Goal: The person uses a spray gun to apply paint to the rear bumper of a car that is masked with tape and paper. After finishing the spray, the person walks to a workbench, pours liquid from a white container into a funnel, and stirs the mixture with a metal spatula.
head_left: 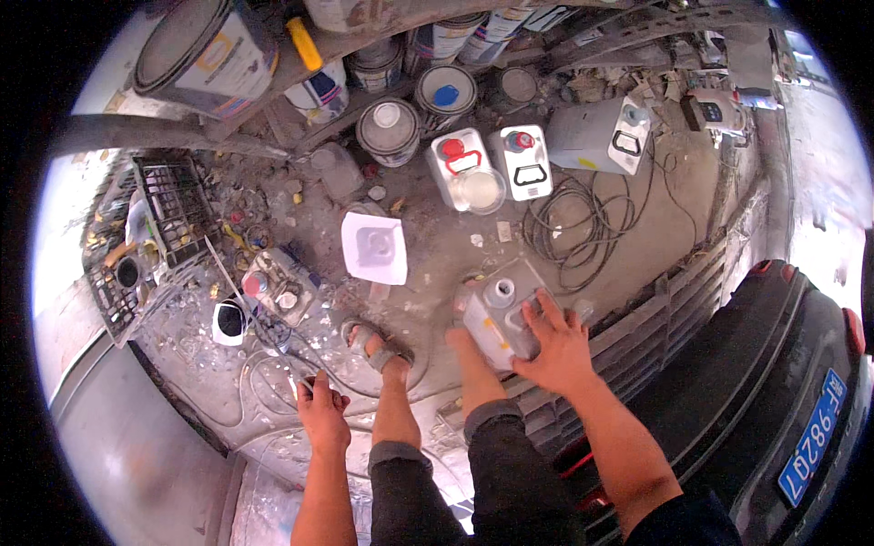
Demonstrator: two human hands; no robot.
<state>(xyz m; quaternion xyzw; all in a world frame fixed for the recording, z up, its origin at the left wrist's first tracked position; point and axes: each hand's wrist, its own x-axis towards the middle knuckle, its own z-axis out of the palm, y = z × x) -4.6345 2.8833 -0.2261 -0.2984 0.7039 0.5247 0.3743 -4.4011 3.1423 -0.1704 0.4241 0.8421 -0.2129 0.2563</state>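
My left hand [323, 414] is closed around the lower end of a long thin rod [244, 296], which slants up to the left over the cluttered floor. My right hand [558, 346] grips the right side of a translucent grey plastic jerrycan [496, 332], its fingers lying over the handle area. The can's round neck [500, 290] is uncapped. It stands by my foot, which is partly hidden behind it. Left of it, a white cut plastic container [375, 250] lies on the floor. Another dirty plastic jug [287, 289] with a red cap is near the rod.
Two metal cans [462, 173] [523, 173] and a larger tin [596, 136] stand beyond, beside a coiled black hose [583, 223]. Paint buckets [389, 132] line the shelf side. Black crates [173, 205] are at left. A dark car [728, 382] is close on the right.
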